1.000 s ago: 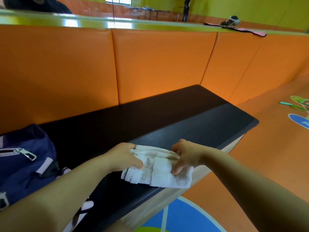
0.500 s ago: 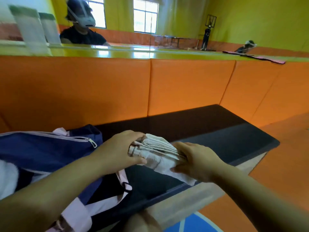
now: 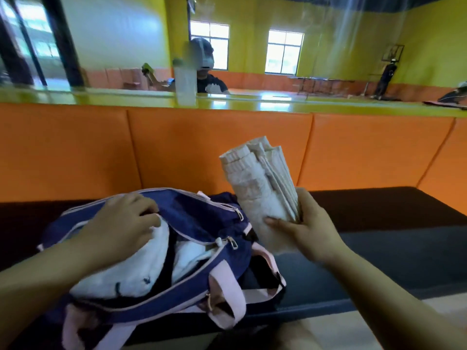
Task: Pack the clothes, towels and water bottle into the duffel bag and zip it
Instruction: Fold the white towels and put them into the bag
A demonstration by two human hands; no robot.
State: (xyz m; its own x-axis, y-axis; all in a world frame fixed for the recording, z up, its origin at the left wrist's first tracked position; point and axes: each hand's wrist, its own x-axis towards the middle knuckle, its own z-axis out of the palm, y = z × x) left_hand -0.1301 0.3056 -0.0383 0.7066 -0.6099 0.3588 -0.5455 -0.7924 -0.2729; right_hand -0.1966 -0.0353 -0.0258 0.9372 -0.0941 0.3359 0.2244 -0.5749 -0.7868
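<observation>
Head view: our right hand (image 3: 307, 229) clasps 1 folded white towel (image 3: 262, 188), long axis upright and leaning left, held just right of the open navy duffel bag (image 3: 192, 218). Our left hand (image 3: 121, 223) presses white clothing (image 3: 131, 269) inside the opening, fingers curled at its rim. We judge the bag mouth lies down-left of the towel. Water bottle (image 3: 185, 84) blurred on the ledge; bag's left end cut off.

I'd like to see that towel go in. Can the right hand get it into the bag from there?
Probably yes. The right hand holds the folded towel upright beside the bag, whose zip is open. The left hand rests at the opening on white cloth that already fills much of it, so space may be tight.
</observation>
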